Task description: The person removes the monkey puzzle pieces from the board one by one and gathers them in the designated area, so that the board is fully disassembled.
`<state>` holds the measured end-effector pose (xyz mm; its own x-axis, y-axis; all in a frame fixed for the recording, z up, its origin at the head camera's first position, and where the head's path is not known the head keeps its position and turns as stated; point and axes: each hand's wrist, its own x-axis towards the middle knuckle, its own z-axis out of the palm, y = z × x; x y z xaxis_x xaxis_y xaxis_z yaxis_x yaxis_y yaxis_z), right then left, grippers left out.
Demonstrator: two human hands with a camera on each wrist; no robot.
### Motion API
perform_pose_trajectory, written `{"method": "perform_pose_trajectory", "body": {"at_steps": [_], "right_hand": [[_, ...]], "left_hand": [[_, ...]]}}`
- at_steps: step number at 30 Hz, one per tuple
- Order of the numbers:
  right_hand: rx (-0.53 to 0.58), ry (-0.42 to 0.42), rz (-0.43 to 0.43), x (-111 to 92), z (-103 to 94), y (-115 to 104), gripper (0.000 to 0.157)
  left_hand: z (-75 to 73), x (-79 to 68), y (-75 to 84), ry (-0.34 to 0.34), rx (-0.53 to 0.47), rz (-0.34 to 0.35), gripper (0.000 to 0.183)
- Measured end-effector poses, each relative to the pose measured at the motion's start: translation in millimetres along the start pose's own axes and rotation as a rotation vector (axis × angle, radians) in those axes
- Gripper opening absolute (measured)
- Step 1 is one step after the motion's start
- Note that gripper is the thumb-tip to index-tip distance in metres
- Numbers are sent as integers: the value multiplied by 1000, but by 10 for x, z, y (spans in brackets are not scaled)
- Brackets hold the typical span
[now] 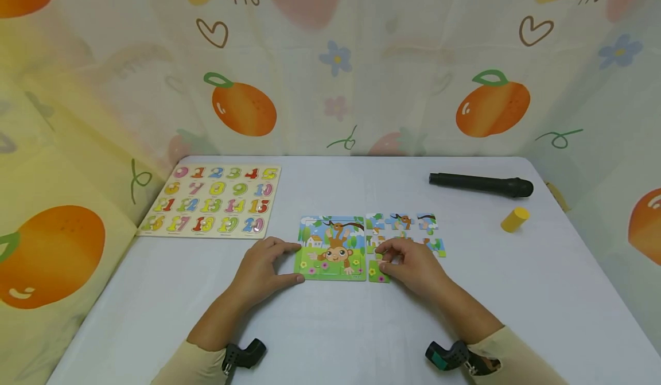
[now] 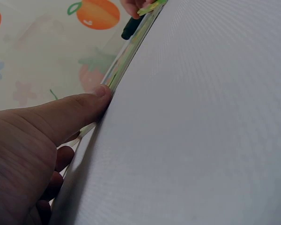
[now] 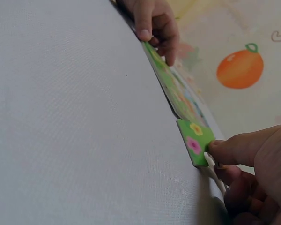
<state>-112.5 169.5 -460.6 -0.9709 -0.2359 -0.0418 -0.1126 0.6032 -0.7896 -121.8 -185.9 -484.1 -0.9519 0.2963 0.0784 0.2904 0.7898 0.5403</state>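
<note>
A square monkey picture puzzle board (image 1: 330, 264) lies flat on the white table. My left hand (image 1: 260, 270) rests at its left edge, with the thumb near the lower corner and the index finger higher up. In the left wrist view the thumb (image 2: 86, 107) lies straight against the board's edge. My right hand (image 1: 415, 264) pinches a green puzzle piece (image 3: 195, 140) with a yellow and a pink flower, just right of the board. The piece's held edge appears slightly raised. Several other puzzle pieces (image 1: 401, 221) lie in rows beyond the right hand, which partly covers them.
A wooden number puzzle board (image 1: 272, 201) lies at the back left. Towards the back right is a black microphone-shaped object (image 1: 480, 185), with a yellow cylinder (image 1: 514, 220) nearer. A fruit-printed cloth (image 1: 351, 104) hangs behind the table (image 1: 341, 333).
</note>
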Motion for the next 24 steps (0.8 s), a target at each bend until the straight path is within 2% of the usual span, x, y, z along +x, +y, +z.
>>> {"method": "perform_pose_trajectory", "body": {"at_steps": [8, 14, 19, 24], "right_hand": [[-118, 41, -53, -15, 45, 47, 23], [-230, 57, -138, -31, 71, 81, 27], [-259, 73, -185, -33, 80, 103, 28], [-210, 77, -172, -39, 61, 89, 29]], "left_hand": [[0, -1, 0, -2, 2, 6, 63], [-4, -6, -3, -6, 9, 0, 63], [-9, -8, 1, -7, 10, -3, 63], [-3, -7, 1, -10, 1, -2, 64]]}}
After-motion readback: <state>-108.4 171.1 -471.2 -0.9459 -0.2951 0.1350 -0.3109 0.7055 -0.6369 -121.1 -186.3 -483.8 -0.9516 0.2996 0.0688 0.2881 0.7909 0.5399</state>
